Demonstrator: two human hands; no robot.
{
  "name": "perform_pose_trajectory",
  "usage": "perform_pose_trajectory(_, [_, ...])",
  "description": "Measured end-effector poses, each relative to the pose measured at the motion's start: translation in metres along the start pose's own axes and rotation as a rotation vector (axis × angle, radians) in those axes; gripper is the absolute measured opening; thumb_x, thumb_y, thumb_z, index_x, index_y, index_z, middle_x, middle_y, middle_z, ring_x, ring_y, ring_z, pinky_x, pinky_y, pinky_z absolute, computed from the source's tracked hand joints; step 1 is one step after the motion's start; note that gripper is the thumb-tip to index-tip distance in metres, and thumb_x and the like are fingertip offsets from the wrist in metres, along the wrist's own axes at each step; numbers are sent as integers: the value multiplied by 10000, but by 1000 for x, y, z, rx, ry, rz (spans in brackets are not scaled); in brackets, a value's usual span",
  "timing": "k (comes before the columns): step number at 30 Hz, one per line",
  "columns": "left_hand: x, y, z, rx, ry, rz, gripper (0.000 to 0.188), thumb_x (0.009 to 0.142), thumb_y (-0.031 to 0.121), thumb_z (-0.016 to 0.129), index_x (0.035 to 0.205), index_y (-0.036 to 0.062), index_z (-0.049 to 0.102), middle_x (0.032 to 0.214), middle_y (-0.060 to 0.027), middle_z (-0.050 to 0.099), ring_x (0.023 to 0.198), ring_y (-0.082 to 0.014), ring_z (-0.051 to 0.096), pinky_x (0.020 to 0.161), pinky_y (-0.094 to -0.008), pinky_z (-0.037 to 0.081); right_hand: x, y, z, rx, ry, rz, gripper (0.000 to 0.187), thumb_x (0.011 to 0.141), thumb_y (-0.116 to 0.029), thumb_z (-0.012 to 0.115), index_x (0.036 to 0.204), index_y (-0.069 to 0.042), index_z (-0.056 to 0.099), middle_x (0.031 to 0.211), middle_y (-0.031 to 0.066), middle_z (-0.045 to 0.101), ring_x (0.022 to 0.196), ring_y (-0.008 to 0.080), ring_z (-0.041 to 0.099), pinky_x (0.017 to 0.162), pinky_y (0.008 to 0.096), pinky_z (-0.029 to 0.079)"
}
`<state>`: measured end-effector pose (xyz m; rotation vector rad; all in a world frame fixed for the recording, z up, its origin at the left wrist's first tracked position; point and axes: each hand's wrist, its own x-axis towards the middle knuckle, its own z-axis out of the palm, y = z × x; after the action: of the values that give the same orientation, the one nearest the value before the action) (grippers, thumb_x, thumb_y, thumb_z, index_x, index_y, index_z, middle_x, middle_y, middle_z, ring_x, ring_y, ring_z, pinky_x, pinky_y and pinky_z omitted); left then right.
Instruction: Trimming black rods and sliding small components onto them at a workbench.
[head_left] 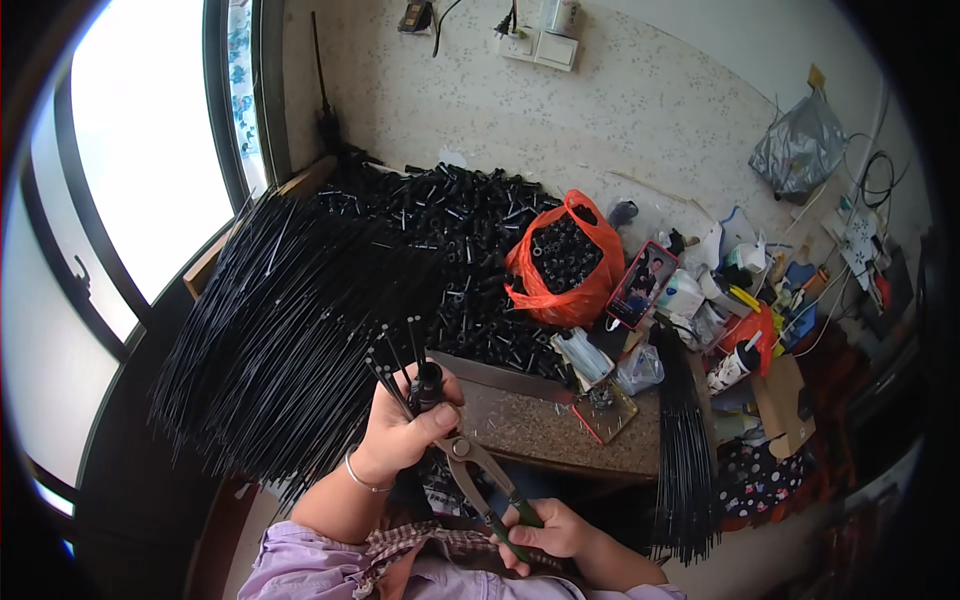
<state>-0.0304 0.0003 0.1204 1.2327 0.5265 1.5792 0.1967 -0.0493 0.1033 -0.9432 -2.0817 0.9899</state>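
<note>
My left hand (415, 425) is closed around a short black tubular piece (428, 384), its open end facing up. Several thin black rods (398, 348) with small pale tips fan out from the same grip, beside the tube. In my right hand (553, 538) are the green handles of a pair of pincers (482, 474). The handles stand somewhat apart. The pincers' jaws reach up to the underside of my left hand, by the tube's lower end; fingers and thumb hide what lies between them.
A large sheaf of thin black rods (285, 320) covers the table's left side. Behind it spreads a heap of black tubes (465, 195), with an orange-red bag (548, 303) of more tubes. A phone (643, 285), clutter and another rod bundle (685, 455) occupy the right.
</note>
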Motion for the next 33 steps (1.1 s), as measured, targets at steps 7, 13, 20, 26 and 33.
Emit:
perform_pose_trajectory(7, [2, 5, -2, 218, -104, -65, 389, 586, 188, 820, 828, 37, 556, 732, 32, 531, 634, -27, 457, 554, -187, 379, 11, 10, 16, -281, 252, -44, 392, 703, -28, 569, 1077, 11, 455, 770, 143, 561, 612, 244, 552, 583, 349, 451])
perform_pose_trajectory(13, [1, -5, -7, 88, -120, -91, 597, 458, 305, 885, 861, 30, 541, 735, 25, 503, 649, -57, 447, 571, -203, 376, -5, 12, 10, 718, -254, 409, 177, 796, -75, 575, 911, 57, 543, 645, 132, 576, 482, 204, 547, 470, 308, 451])
perform_pose_trajectory(20, [3, -10, -4, 239, -121, -22, 698, 438, 303, 893, 943, 15, 506, 824, 7, 526, 745, -50, 467, 667, -205, 412, 14, 21, 22, 112, -30, 55, 450, 712, -104, 694, 1072, 13, 451, 709, 82, 578, 562, 179, 571, 508, 281, 445])
perform_pose_trajectory(26, [8, -8, -9, 220, -124, 57, 564, 502, 209, 876, 909, 26, 530, 769, 31, 518, 709, -36, 467, 635, -195, 413, 4, 21, 19, -300, 112, 20, 278, 833, -78, 537, 1074, 33, 453, 873, 127, 569, 751, 207, 590, 696, 288, 452])
perform_pose_trajectory(33, [8, -9, -4, 368, -145, -30, 398, 540, 176, 855, 750, 47, 543, 659, 62, 485, 614, -13, 426, 534, -170, 344, 10, 11, 17, 881, -345, 328, 517, 908, -96, 424, 1357, 7, 190, 970, 156, 579, 813, 212, 599, 742, 308, 465])
